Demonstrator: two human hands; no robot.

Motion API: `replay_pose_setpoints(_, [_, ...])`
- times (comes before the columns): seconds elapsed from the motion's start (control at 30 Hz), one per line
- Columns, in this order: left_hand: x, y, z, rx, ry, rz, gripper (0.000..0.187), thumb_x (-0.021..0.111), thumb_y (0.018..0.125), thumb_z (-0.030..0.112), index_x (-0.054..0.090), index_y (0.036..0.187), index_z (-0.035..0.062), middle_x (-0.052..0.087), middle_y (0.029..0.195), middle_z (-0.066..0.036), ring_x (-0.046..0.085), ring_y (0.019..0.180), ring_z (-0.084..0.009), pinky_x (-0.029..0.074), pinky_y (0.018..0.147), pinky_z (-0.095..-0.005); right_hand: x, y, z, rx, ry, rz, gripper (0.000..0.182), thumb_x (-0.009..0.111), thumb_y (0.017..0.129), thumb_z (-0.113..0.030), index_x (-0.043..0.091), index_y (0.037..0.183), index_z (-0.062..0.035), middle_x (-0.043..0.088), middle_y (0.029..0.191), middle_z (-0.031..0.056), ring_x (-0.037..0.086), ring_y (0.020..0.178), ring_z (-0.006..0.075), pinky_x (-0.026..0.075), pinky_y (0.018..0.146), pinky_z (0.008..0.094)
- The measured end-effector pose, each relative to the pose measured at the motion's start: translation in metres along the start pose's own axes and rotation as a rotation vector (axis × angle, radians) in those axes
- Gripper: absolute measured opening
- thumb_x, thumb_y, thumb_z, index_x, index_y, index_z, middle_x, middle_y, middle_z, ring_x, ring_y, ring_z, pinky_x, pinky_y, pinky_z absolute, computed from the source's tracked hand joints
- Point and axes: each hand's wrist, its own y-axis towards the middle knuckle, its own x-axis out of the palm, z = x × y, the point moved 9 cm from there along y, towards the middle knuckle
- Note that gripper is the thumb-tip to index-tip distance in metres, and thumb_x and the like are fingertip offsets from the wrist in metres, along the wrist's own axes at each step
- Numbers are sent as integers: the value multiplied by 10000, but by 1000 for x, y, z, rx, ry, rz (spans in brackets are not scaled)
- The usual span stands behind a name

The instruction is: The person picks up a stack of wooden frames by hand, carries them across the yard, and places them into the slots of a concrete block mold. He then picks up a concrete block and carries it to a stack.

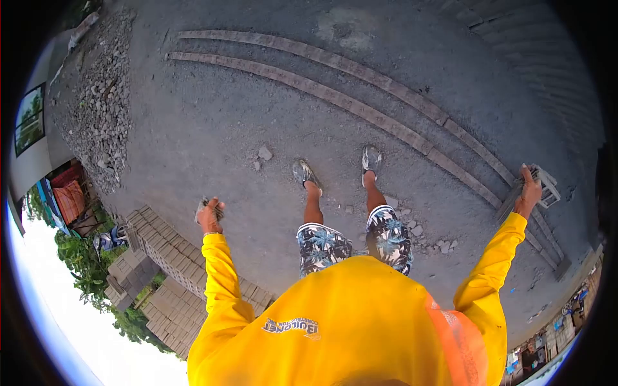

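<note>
Out to the left, my left hand (210, 215) is closed round a rough grey concrete piece (200, 210), most of it hidden by the fingers. My right hand (530, 191) grips a grey concrete hollow block (548, 187) at the right, its open cells facing outward. That block overlaps the near part of two long planks (430, 152) laid side by side on the ground. Both arms are spread wide in yellow sleeves, and my feet (371, 159) stand between the hands on the grey ground.
Stacked concrete blocks (168, 248) stand at the lower left. A gravel heap (103, 109) lies at the upper left. Broken chunks (444, 246) are scattered near my legs, with another loose chunk (264, 152) ahead of my left foot.
</note>
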Motion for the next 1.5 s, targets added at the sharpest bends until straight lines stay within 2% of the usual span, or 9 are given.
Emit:
replay_pose_setpoints(0.13, [186, -99, -41, -149, -28, -346, 104, 731, 783, 105, 680, 819, 22, 669, 706, -57, 658, 606, -185, 457, 526, -286, 134, -93, 39, -106, -17, -226, 371, 821, 718, -212, 639, 893, 60, 641, 831, 95, 578, 776, 204, 462, 755, 331])
replay_pose_setpoints(0.3, [316, -237, 12, -183, -260, -845, 413, 760, 807, 132, 621, 1155, -42, 685, 899, -108, 677, 963, -226, 519, 905, -333, 264, -311, 34, -194, -177, -1110, 534, 836, 665, -270, 667, 1079, 23, 648, 1018, 226, 608, 1023, 340, 468, 923, 387])
replay_pose_setpoints(0.63, [35, -69, -59, -248, -413, -367, 149, 727, 853, 93, 644, 956, 25, 639, 724, -68, 643, 694, -213, 577, 756, -367, 132, -112, 15, 353, 266, -656, 279, 799, 736, -129, 677, 952, 2, 669, 746, 75, 646, 632, 186, 531, 683, 302])
replay_pose_setpoints(0.83, [-131, -21, -42, -133, -518, -59, 111, 720, 864, 92, 633, 887, 28, 641, 720, -63, 627, 646, -181, 559, 656, -321, 38, -49, -40, 230, 62, -373, 191, 803, 752, -124, 676, 864, -37, 648, 717, 46, 617, 607, 154, 502, 632, 290])
replay_pose_setpoints(1.07, [-28, -1, -28, -109, -200, -52, 140, 738, 798, 134, 669, 847, 23, 673, 699, -73, 625, 584, -169, 451, 541, -291, 105, -108, -87, -138, -131, -108, 281, 812, 702, -123, 666, 906, 3, 649, 845, 32, 588, 752, 193, 464, 750, 292])
replay_pose_setpoints(1.17, [67, -16, -25, -240, -280, -330, 245, 758, 781, 117, 668, 971, -9, 693, 804, -87, 680, 662, -192, 541, 611, -289, 217, -241, -81, -221, -115, -344, 315, 806, 717, -116, 643, 923, 57, 650, 908, 72, 568, 853, 173, 446, 809, 299])
replay_pose_setpoints(1.27, [124, -55, 24, -335, -660, -670, 206, 744, 823, 126, 671, 968, 1, 695, 793, -92, 677, 687, -198, 545, 666, -282, 323, -446, -88, -313, -331, -741, 523, 834, 659, -260, 651, 1041, 46, 610, 1003, 265, 583, 979, 399, 462, 895, 447])
replay_pose_setpoints(1.37, [121, -49, 42, -409, -817, -826, 185, 745, 827, 164, 703, 920, 10, 704, 803, -90, 684, 762, -199, 525, 697, -284, 389, -578, -129, -578, -499, -1288, 537, 846, 644, -275, 640, 1000, 70, 604, 1001, 247, 599, 973, 383, 477, 838, 425])
replay_pose_setpoints(1.5, [7, 3, 71, -276, -703, -730, 190, 770, 816, 163, 690, 900, 13, 699, 813, -103, 671, 764, -205, 528, 787, -309, 429, -619, -221, -398, -335, -1377, 419, 829, 673, -247, 648, 908, 48, 644, 841, 160, 627, 779, 272, 499, 707, 368])
